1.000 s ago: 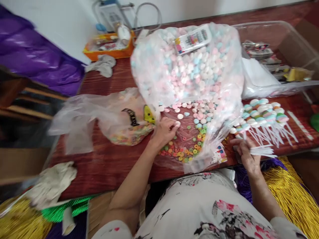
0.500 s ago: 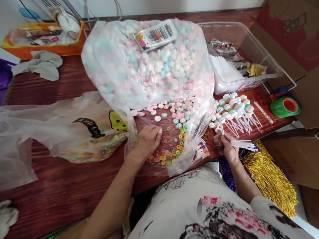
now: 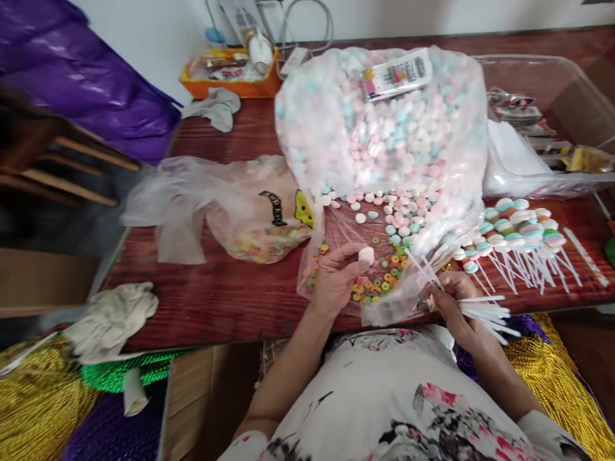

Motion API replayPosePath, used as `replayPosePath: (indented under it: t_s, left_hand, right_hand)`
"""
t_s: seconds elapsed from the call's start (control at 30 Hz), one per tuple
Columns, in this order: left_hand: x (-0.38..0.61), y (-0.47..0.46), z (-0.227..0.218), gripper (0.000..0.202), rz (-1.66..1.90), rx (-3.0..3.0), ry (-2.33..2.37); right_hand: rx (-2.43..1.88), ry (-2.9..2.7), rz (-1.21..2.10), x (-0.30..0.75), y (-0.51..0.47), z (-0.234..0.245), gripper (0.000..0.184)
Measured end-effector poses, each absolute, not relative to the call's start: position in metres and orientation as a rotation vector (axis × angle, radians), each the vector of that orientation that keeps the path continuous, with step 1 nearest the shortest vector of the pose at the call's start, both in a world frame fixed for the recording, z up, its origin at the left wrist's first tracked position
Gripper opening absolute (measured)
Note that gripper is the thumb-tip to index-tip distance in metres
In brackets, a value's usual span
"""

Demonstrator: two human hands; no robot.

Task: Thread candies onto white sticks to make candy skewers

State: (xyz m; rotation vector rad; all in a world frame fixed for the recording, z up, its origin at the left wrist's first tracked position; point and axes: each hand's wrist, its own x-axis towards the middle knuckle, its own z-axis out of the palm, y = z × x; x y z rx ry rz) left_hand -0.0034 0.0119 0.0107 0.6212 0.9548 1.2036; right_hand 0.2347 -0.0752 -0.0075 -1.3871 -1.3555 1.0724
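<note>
My left hand (image 3: pixel 335 285) pinches a pink-and-white candy (image 3: pixel 366 255) between thumb and fingertips, above the open mouth of a clear plastic bag (image 3: pixel 307 115). Inside that bag are round pastel candies (image 3: pixel 398 221) and, nearer me, small coloured ring candies (image 3: pixel 384 282). A bundle of thin white sticks (image 3: pixel 487 312) is gripped in my right hand (image 3: pixel 454 308), and one or two stick ends point toward the left hand. Right of it, candies threaded on white sticks (image 3: pixel 523 227) lie in a pile on the table.
A flat printed packet (image 3: pixel 398 75) rests on the bag. Behind right stands a clear plastic tub (image 3: pixel 533 186) with packets and white sheets. Leftward lie a second bag (image 3: pixel 262 246) of coloured candies, an orange box (image 3: pixel 230 88), and cloths (image 3: pixel 115 317) on the wooden table (image 3: pixel 202 301).
The view has swung left. My left hand has come up from the bag's mouth with the candy in its fingers. My right hand, with the sticks, has come closer to it.
</note>
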Motion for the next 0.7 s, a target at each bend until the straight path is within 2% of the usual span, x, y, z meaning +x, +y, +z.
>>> replayPosePath:
  t_s: [0.07,0.4,0.7]
  left_hand:
    - [-0.003,0.009,0.010,0.038,1.277,0.626,0.928]
    - [-0.015,0.003,-0.007,0.037,1.512,0.851,0.913]
    - [-0.022,0.000,-0.018,0.027,1.656,1.264,0.943]
  right_hand:
    - [-1.337,-1.508,1.140,0.225,-0.074,-0.002,0.006]
    - [-1.242,-1.675,1.213,0.207,-0.076,-0.015,0.047]
    - [-1.213,-1.752,1.067,0.194,-0.067,0.008,0.037]
